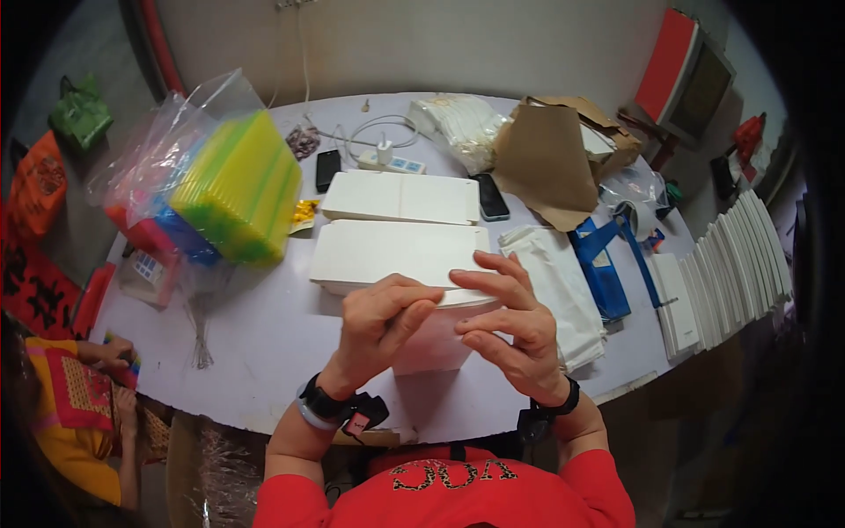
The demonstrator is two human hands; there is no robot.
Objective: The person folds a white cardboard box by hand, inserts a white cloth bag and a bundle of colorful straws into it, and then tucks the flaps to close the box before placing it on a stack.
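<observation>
The flat white carton blank point(431, 339) lies just above the surface point(264, 343), long axis running left-right, pinched from both ends between the left hand point(380, 321) and right hand point(515, 330).

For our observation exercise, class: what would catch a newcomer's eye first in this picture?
First, the left hand and right hand at the table's near edge, both gripping a white folded carton. Next, the clear bag of bright yellow-green straws at far left. Then the fanned row of flat white cartons on the right.
</observation>
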